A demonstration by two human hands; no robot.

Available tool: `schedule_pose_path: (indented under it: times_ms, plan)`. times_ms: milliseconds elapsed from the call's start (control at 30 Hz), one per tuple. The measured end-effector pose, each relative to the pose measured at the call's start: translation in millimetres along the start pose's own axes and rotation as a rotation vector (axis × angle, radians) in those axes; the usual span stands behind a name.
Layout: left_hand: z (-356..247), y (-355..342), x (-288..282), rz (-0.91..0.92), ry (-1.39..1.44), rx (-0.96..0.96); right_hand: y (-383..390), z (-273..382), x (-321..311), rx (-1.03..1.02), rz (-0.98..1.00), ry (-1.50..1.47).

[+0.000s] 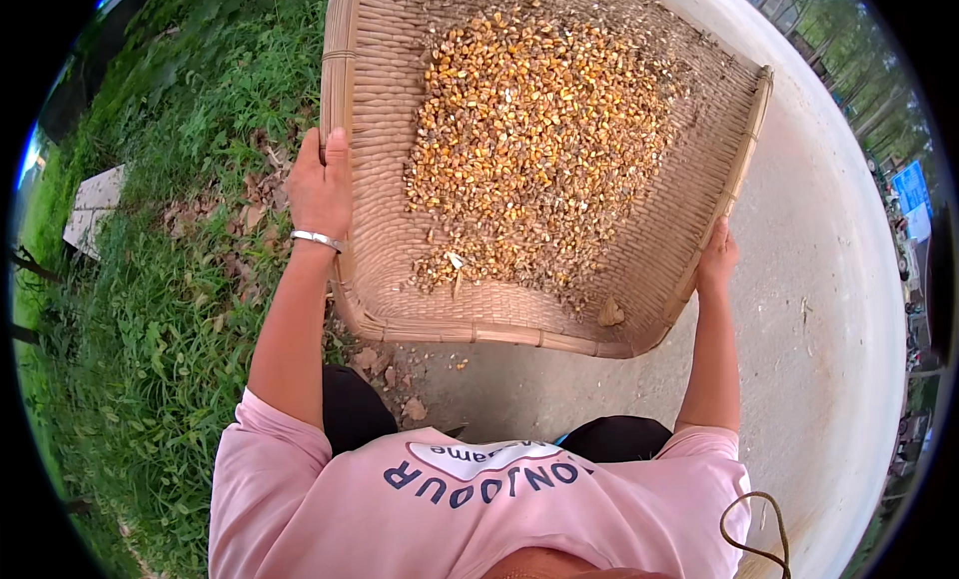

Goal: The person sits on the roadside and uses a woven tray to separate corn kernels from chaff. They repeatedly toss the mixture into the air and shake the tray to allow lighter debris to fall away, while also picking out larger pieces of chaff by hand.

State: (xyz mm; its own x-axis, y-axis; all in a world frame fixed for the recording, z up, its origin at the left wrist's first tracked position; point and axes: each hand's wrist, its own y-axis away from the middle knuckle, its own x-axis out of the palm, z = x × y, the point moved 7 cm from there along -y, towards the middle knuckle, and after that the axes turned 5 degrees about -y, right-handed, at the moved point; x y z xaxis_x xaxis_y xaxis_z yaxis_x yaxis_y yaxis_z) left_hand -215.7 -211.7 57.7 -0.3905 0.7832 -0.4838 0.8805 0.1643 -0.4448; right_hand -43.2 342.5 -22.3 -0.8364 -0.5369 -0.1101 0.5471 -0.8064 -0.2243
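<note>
A wide woven winnowing basket (385, 194) is held out in front of me, its curved back rim toward my body. My left hand (322, 187) grips its left rim, the thumb lying over the edge; a silver bracelet circles that wrist. On the opposite side my right hand (716, 256) is closed round the right rim, its fingers partly hidden beneath. Yellow corn kernels (529, 119) mixed with brown chaff spread over the middle of the weave. A tan dry flake (611, 312) rests near the back rim, and a pale husk bit (456, 260) lies among the lower kernels.
Green grass and weeds (150, 319) grow on the left, with dry leaves (245, 214) at their edge. A pale slab (95, 211) stands in the grass. Concrete pavement (799, 309) stretches to the right. A few kernels and stones (414, 409) lie on the ground below.
</note>
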Motion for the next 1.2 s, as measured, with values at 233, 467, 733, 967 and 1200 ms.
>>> schedule_pose_path:
  times_ms: [233,467,733,967,1200]
  plan:
    - [148.6,73.1,66.0,0.249,-0.323,-0.257,39.7,-105.5,0.5,0.079,0.198,0.822]
    - [137.8,79.7,69.6,0.325,-0.289,-0.308,49.3,-115.9,-21.0,0.218,0.144,0.558]
    - [63.8,3.3,22.4,0.048,0.234,-0.072,-17.3,31.1,-15.5,-0.104,0.079,0.259]
    - [150.0,79.8,81.4,0.412,-0.323,-0.32,42.9,-70.2,-19.3,0.06,0.14,0.71]
    - [127.3,78.0,67.5,0.255,-0.228,-0.245,45.5,-70.5,-30.0,0.092,0.107,0.621]
